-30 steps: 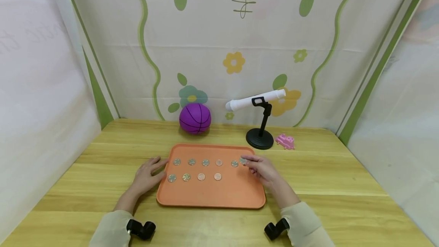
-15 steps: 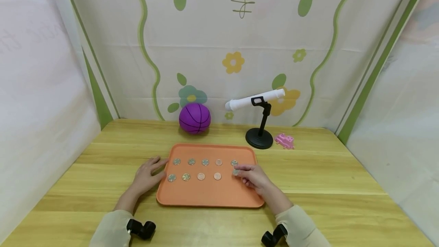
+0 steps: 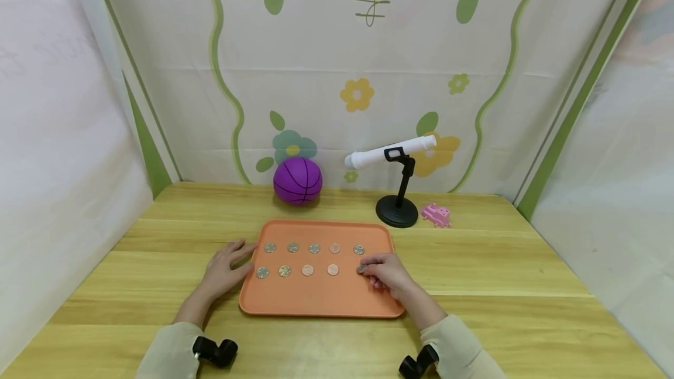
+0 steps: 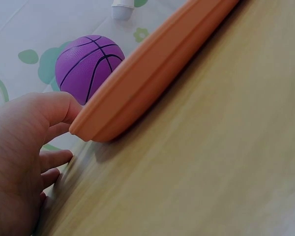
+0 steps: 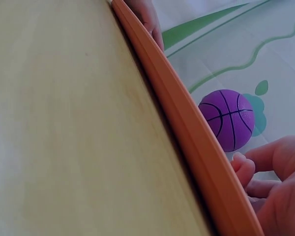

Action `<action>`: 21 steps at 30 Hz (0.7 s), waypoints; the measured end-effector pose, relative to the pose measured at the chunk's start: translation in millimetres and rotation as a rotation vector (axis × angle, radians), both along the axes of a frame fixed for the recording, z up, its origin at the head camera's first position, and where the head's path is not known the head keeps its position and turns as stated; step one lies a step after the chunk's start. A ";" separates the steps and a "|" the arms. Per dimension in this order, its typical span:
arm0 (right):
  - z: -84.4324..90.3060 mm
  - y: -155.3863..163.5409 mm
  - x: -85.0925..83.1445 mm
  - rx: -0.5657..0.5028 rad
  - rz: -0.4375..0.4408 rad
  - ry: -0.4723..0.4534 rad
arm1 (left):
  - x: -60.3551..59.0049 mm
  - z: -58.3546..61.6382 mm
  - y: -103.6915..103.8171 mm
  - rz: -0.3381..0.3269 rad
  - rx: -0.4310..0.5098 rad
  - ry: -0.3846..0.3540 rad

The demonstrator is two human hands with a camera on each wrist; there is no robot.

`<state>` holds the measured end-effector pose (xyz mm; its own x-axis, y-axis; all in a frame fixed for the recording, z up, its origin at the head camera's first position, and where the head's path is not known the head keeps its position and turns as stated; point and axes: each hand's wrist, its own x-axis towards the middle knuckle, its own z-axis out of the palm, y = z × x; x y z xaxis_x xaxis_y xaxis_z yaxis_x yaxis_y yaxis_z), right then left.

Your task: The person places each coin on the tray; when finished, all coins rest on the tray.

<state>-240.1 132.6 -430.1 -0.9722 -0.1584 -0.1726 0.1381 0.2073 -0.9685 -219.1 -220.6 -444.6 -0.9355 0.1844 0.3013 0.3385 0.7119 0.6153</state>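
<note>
**Coin at tray's near row**

The right hand (image 3: 388,276) is pinching a coin (image 3: 361,269) against the orange tray (image 3: 321,300) on the bench (image 3: 500,285), last in the near row. The left hand (image 3: 223,269) is resting relaxed, touching the tray's left rim.

Open tabletop (image 3: 526,285) right of the tray (image 3: 321,303); ball (image 3: 297,180) and stand (image 3: 397,215) behind.

Bright, even, soft light — faint shadows, sharp head view, blurry close-up wrist views
</note>
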 end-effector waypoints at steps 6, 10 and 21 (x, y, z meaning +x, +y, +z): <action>2.0 -0.3 2.0 0.009 -0.002 -0.015 | 1.0 0.7 0.0 0.000 0.006 -0.004; 4.2 0.9 3.0 0.006 0.003 -0.022 | 0.6 0.9 0.7 -0.003 0.013 -0.003; 17.8 11.9 4.3 -0.102 0.177 0.011 | -0.9 5.8 -2.3 0.008 0.033 -0.053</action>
